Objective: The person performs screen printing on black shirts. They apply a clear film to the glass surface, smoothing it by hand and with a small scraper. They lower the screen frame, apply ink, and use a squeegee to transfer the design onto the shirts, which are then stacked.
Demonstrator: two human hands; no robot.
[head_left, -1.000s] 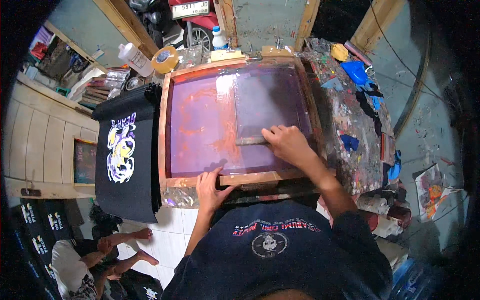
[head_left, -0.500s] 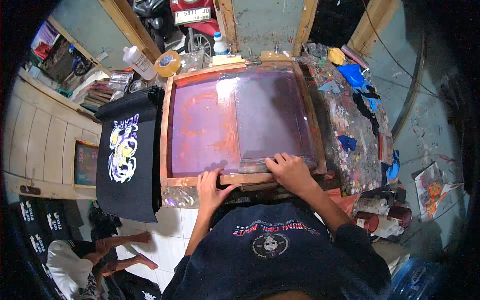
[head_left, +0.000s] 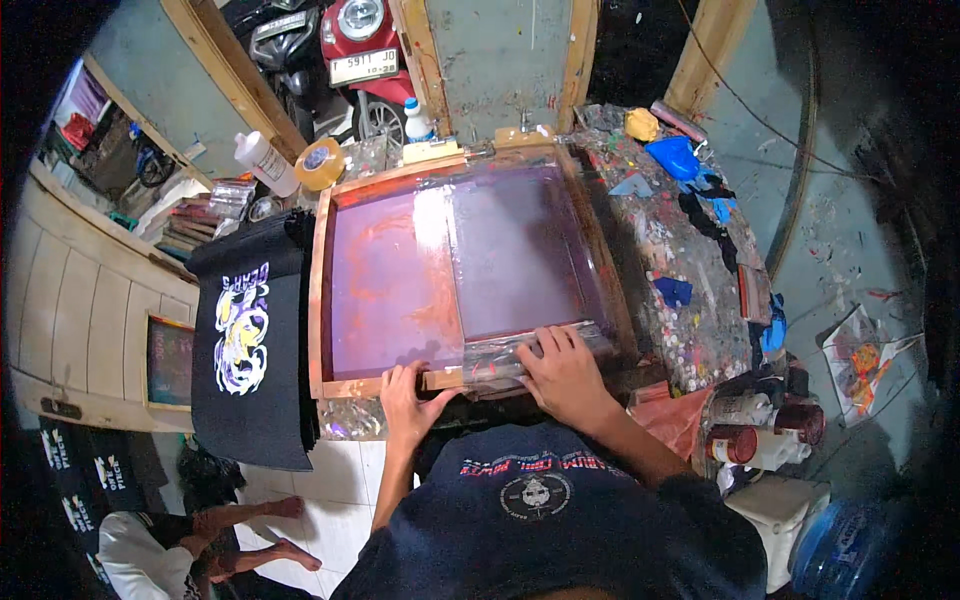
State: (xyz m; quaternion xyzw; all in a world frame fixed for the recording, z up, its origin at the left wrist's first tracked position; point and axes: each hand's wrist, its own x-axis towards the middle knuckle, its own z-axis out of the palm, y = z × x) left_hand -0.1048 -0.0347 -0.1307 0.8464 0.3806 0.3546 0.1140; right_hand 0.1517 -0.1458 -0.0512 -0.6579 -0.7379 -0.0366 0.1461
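Note:
In front of me lies a wooden-framed printing screen (head_left: 318,300) with purple mesh and orange stains on its left half. Clear plastic film (head_left: 490,368) covers the right part, its wrinkled lower end lapping over the near rail. My left hand (head_left: 405,405) grips that rail, fingers curled over the top and thumb stretched to the right. My right hand (head_left: 562,375) presses on the film near the right end of the rail, its fingers bent and slightly apart. What lies under the right palm is hidden.
Left of the screen is a stack of black printed fabric pieces (head_left: 290,340). A tape roll (head_left: 320,164) and a white bottle (head_left: 265,163) stand behind it. Paint-spattered table (head_left: 690,330) extends right, with blue scraps (head_left: 672,291). Jars (head_left: 732,443) stand lower right; another person's legs (head_left: 250,530) show lower left.
My right hand has shifted a little and flattened onto the film, whose end now laps over the near rail. My left hand keeps its hold. The whole view has shifted slightly.

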